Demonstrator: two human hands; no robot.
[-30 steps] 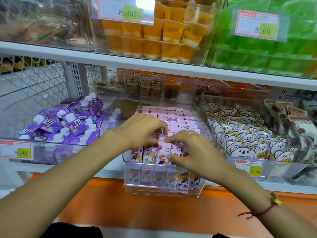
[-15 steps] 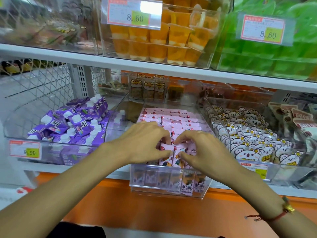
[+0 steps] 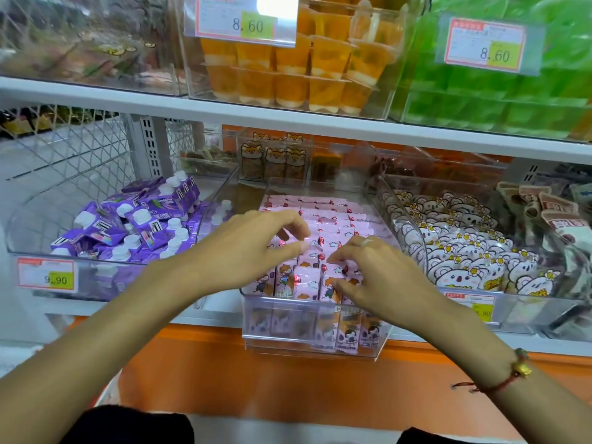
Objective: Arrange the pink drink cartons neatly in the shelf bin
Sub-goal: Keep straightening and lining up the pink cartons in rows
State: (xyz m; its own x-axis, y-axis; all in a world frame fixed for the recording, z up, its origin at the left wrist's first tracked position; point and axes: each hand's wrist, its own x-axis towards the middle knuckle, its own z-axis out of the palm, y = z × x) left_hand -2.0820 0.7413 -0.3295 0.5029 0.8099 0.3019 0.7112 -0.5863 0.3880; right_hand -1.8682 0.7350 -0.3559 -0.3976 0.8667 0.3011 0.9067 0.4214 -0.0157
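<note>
Pink drink cartons (image 3: 323,225) beyond both hands stand in tidy rows; the front ones under the loosely curled left hand (image 3: 253,251) and right hand (image 3: 374,277), neither plainly gripping, look unsettled.

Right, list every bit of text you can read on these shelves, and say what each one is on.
"8.60": price tag on the orange jelly cup bin.
"8.60": price tag on the green bin.
"9.90": price tag on the purple pouch bin.
Partly hidden, ends ".80": tag on the koala snack bin.
Pink cartons and all small print: too blurred.

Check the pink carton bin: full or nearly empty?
Full. Pink drink cartons fill the clear bin in rows from its front wall to the back; the depth underneath cannot be told.
</note>
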